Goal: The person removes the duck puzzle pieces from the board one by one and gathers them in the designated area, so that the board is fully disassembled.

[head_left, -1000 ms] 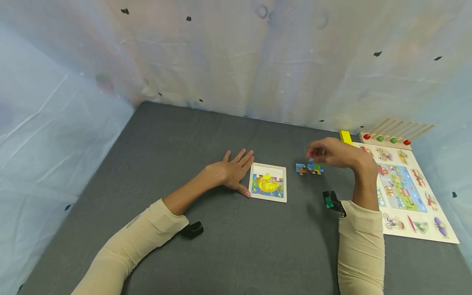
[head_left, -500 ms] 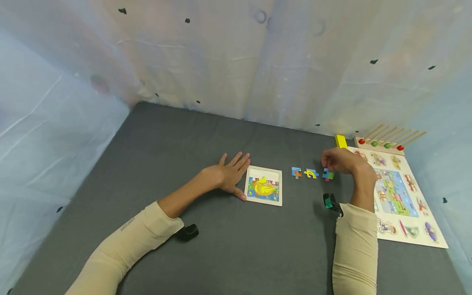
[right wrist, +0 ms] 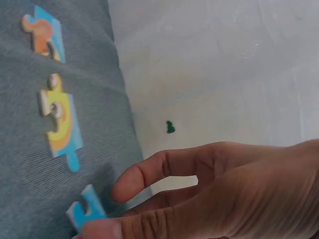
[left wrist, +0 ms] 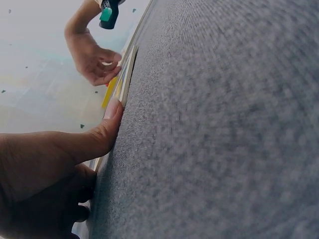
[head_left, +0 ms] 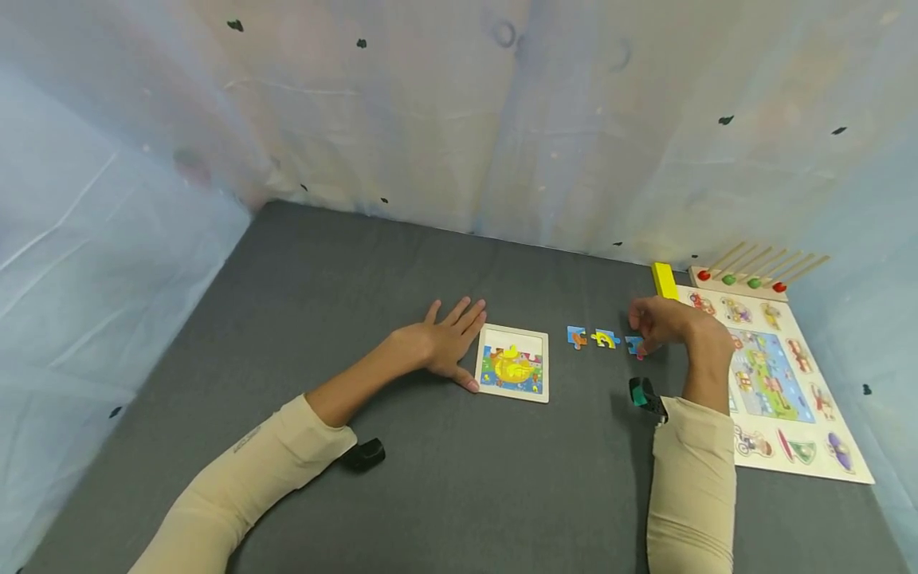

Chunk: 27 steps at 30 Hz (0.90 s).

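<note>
My left hand (head_left: pixel 449 345) lies flat with spread fingers on the dark table, its thumb (left wrist: pixel 113 112) against the left edge of a small wooden puzzle tray (head_left: pixel 543 375). In the tray, a yellow duck picture (head_left: pixel 514 365) fills the lower part, with bare wood along the top. To the right, my right hand (head_left: pixel 661 321) is low over a blue puzzle piece (right wrist: pixel 89 210). The thumb overlaps the piece, while the bent index finger is apart from it. Left of this, an orange-and-blue piece (head_left: pixel 577 336) and a yellow-and-blue piece (head_left: pixel 606 339) lie flat in a row.
A large wooden picture board (head_left: pixel 825 462) lies on the right, partly behind the right forearm. Behind it stand a yellow block (head_left: pixel 664 281) and a pegged wooden rack (head_left: pixel 742 285) with red and green beads. Pale plastic sheeting (head_left: pixel 430 119) rises beyond the table.
My right hand moved right with a piece, leaving the yellow-and-blue piece separate on the table. Since then the thumb has come over the blue piece. My left hand stays beside the tray.
</note>
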{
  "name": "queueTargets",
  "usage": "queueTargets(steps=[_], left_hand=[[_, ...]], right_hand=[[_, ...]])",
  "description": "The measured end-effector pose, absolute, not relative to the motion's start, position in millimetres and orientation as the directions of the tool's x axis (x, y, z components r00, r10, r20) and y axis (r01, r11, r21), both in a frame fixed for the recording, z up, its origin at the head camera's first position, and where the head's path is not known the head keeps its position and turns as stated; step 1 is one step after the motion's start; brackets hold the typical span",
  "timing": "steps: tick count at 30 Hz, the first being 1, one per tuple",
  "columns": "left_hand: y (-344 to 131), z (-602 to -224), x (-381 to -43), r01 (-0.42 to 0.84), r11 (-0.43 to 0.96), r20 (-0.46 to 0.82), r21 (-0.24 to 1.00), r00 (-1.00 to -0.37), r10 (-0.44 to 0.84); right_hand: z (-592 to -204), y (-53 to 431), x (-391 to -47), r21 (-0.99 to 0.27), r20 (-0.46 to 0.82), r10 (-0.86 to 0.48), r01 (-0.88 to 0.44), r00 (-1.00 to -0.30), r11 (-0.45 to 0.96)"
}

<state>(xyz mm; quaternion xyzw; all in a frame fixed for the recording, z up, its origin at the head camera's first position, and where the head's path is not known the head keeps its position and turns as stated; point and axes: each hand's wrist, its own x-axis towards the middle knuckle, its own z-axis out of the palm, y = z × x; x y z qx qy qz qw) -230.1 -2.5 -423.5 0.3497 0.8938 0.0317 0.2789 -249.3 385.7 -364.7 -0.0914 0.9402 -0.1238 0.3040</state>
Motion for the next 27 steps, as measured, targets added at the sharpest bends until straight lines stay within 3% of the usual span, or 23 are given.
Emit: queueTargets(steps=[7, 18, 23, 27], left_hand=[[-4, -415, -227, 0.598, 0.758, -0.482, 0.260, -0.600, 0.639], [-5, -418, -223, 0.607, 0.758, -0.479, 0.240, -0.605, 0.636], [-6, -415, -224, 0.618, 0.744, -0.468, 0.253, -0.595, 0.653], [-5, -412, -226, 0.614, 0.738, -0.467, 0.280, -0.584, 0.663]], right_hand=[[-367, 388, -252, -0.286, -0.592, -0.240, -0.079, -0.769, 0.955], [-365, 386, -245, -0.236, -0.596, -0.169, -0.030, -0.785, 0.971], [-345, 373, -236, -0.241, -0.477, -0.220, -0.114, -0.851, 0.964], [-323, 343, -229, -0.309, -0.326, -0.366, -0.267, -0.872, 0.913]])
